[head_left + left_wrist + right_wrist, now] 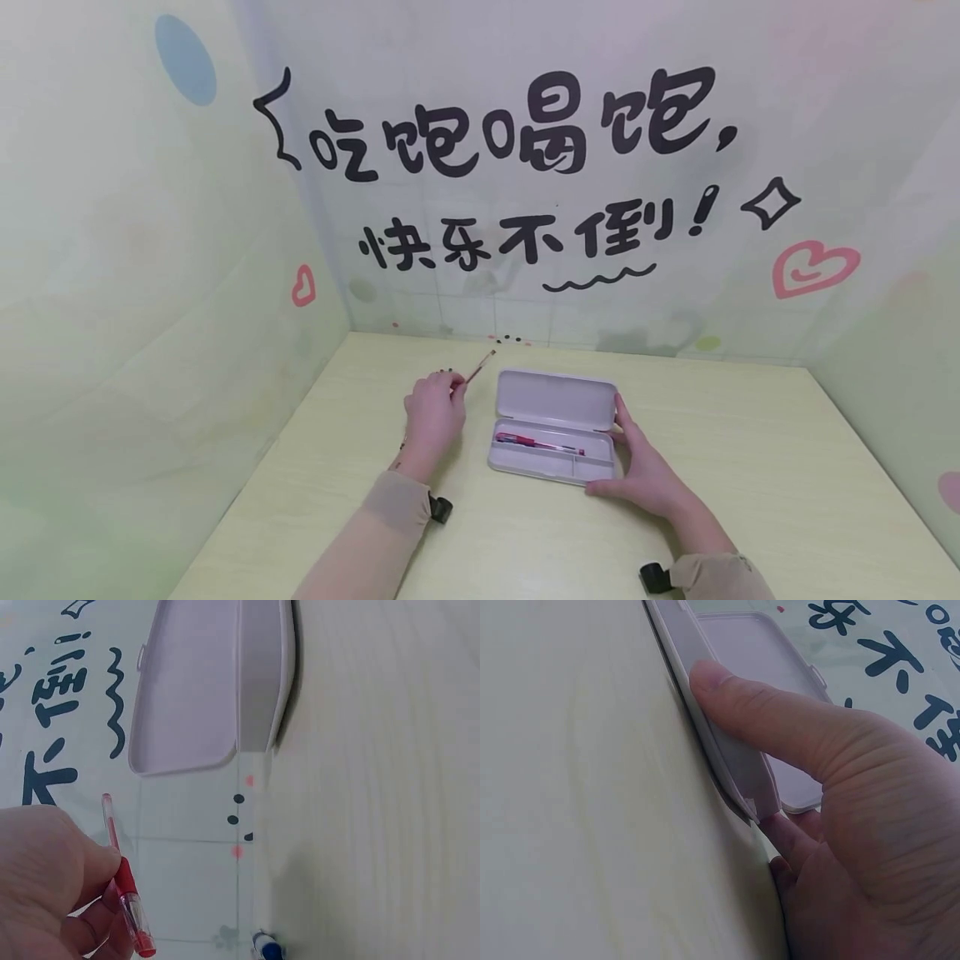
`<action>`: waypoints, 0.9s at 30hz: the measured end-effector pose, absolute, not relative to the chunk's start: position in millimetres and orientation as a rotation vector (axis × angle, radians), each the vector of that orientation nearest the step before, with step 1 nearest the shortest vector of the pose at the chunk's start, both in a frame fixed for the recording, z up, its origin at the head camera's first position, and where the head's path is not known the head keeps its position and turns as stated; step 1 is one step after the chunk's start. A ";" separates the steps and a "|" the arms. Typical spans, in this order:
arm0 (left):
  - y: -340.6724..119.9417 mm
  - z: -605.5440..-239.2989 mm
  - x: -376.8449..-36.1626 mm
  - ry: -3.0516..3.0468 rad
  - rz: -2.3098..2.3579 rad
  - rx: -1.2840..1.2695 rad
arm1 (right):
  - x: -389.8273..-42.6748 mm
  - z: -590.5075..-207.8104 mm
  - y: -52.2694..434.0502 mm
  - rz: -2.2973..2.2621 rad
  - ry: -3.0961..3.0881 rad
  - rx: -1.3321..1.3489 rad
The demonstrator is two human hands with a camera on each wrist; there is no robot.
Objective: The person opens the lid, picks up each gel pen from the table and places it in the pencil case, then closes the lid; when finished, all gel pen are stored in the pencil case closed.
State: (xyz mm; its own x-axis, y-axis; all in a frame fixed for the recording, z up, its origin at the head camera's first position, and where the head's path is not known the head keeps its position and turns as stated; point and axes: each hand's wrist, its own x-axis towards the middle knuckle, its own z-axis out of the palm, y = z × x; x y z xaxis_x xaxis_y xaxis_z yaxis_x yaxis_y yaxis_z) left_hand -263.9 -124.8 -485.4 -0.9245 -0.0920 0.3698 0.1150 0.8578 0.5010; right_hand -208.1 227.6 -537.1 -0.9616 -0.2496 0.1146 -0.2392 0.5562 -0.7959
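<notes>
My left hand [435, 408] pinches a clear-barrelled pen with red parts [126, 881] between thumb and fingers, raised left of the pencil case. The pale lilac pencil case [557, 400] lies on the table with its lid tipped back. Another red pen [517, 440] rests in the long rear compartment of its tray; a divider splits the front part. My right hand [652, 475] grips the case's right end, the thumb [742, 701] on its front side and the fingers round by the lid and end.
A small blue-and-white tipped object [268, 947] lies on the table [540, 542] beyond the left hand, mostly cut off in the left wrist view. A printed cloth wall [465, 300] stands along the table's back edge, with more cloth at both sides.
</notes>
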 end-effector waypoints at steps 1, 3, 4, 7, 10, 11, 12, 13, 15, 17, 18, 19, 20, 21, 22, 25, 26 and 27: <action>-121.0 -484.4 -262.5 -2.640 -0.748 -0.047 | -208.2 -537.0 227.8 -1.411 2.759 -0.432; -113.4 -483.6 -260.2 -2.636 -0.748 -0.113 | -208.5 -536.9 228.4 -1.412 2.756 -0.431; -109.4 -483.6 -259.3 -2.644 -0.752 -0.148 | -208.7 -536.8 228.8 -1.410 2.757 -0.431; -97.3 -486.2 -258.1 -2.689 -0.754 -0.249 | -209.0 -536.2 230.0 -1.412 2.757 -0.425; -86.2 -489.1 -257.1 -2.748 -0.723 -0.333 | -209.4 -536.2 231.3 -1.406 2.764 -0.419; -82.9 -490.1 -256.8 -2.764 -0.698 -0.355 | -209.6 -536.3 231.5 -1.405 2.764 -0.419; -79.8 -491.1 -256.4 -2.784 -0.679 -0.375 | -209.7 -536.5 231.8 -1.405 2.765 -0.419; -77.0 -491.8 -255.7 -2.802 -0.660 -0.399 | -209.7 -536.6 231.9 -1.406 2.764 -0.419; -71.7 -492.6 -254.0 -2.835 -0.621 -0.444 | -209.9 -537.2 231.8 -1.408 2.764 -0.420; -67.0 -493.1 -252.0 -2.864 -0.581 -0.490 | -209.9 -537.5 231.4 -1.413 2.762 -0.425; -64.9 -493.2 -250.5 -2.875 -0.569 -0.513 | -210.0 -537.7 231.1 -1.416 2.762 -0.426; -62.8 -493.5 -249.6 -2.882 -0.546 -0.536 | -210.0 -537.6 230.9 -1.415 2.762 -0.426; -60.4 -494.2 -248.6 -2.888 -0.518 -0.555 | -210.1 -537.4 230.6 -1.414 2.763 -0.425; -58.0 -494.9 -247.8 -2.894 -0.502 -0.574 | -209.9 -536.8 230.3 -1.412 2.762 -0.423; -56.0 -495.6 -247.0 -2.899 -0.479 -0.591 | -209.8 -536.2 229.9 -1.413 2.762 -0.423; -51.4 -499.1 -245.4 -2.912 -0.417 -0.642 | -208.7 -534.8 228.4 -1.413 2.759 -0.431; -50.5 -500.2 -244.9 -2.918 -0.398 -0.654 | -208.3 -534.6 227.7 -1.414 2.760 -0.433; -50.2 -501.1 -244.5 -2.925 -0.383 -0.665 | -207.8 -534.5 226.9 -1.418 2.757 -0.434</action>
